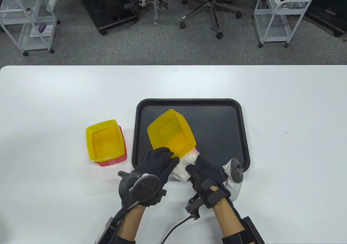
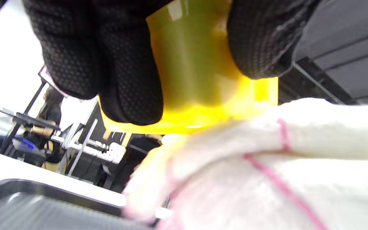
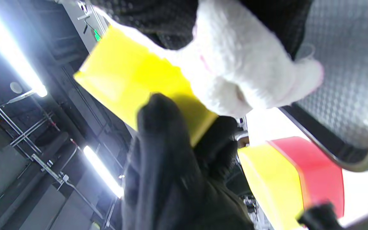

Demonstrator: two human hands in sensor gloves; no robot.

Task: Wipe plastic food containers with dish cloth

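Left hand (image 1: 158, 162): grips near edge of the tilted yellow container (image 1: 171, 132), fingers (image 2: 129, 70) curled on its wall.
Right hand (image 1: 206, 173): holds white dish cloth (image 1: 185, 165), pressed vs. container's bottom.
Container: up over black tray (image 1: 225, 103), open side facing away.
Other tubs: yellow tub (image 1: 105, 138) stacked in red tub (image 1: 122, 157), on surface (image 1: 54, 97) left of tray.

1. Table view: bright, even light from overhead; the white counter (image 1: 54, 97) is sharp, with soft, short shadows.
2. Left wrist view: the cloth (image 2: 267, 166) is blurred and overexposed up close; a white glint sits on the yellow container (image 2: 190, 64).
3. Right wrist view: 2 ceiling light strips (image 3: 14, 54) flare white; the dark glove of the left hand (image 3: 161, 166) is blurred.
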